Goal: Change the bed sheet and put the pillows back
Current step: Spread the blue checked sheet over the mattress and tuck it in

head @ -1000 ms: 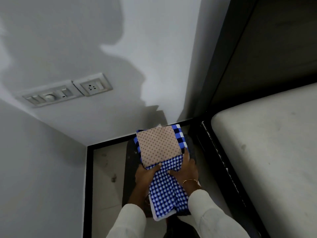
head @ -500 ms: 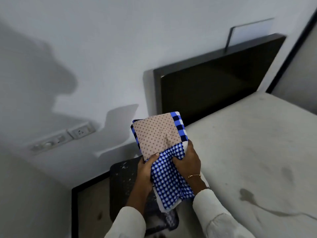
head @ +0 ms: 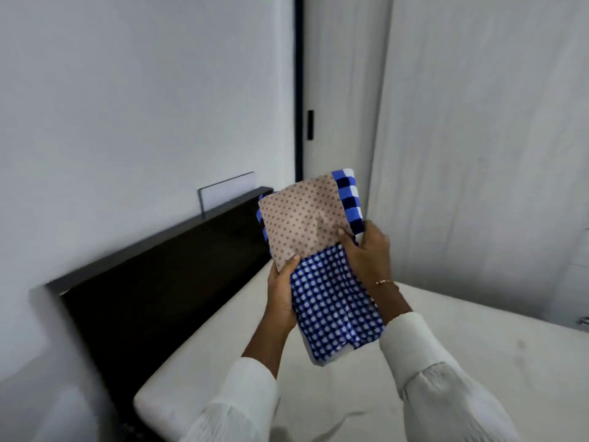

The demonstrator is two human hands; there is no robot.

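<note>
**Folded sheet in both hands, above the bare mattress**

We hold the folded bed sheet [head: 322, 275] in the air over the bare mattress [head: 446, 339], towards its headboard [head: 165, 269] end; the left hand [head: 282, 295] grips the bundle's left edge with the thumb on the dotted panel and the fingers curled behind; the right hand [head: 369, 253] clasps the right edge, thumb pressed into the same panel. We judge the bundle light and soft; it dents under the thumb and sags at its lower end; cotton of this sort should not slip. Once it lies on the mattress we would take it by a loose corner or outer fold, so that it opens instead of tumbling. We can read no label, brand or writing on the sheet or anywhere around the mattress.
</note>
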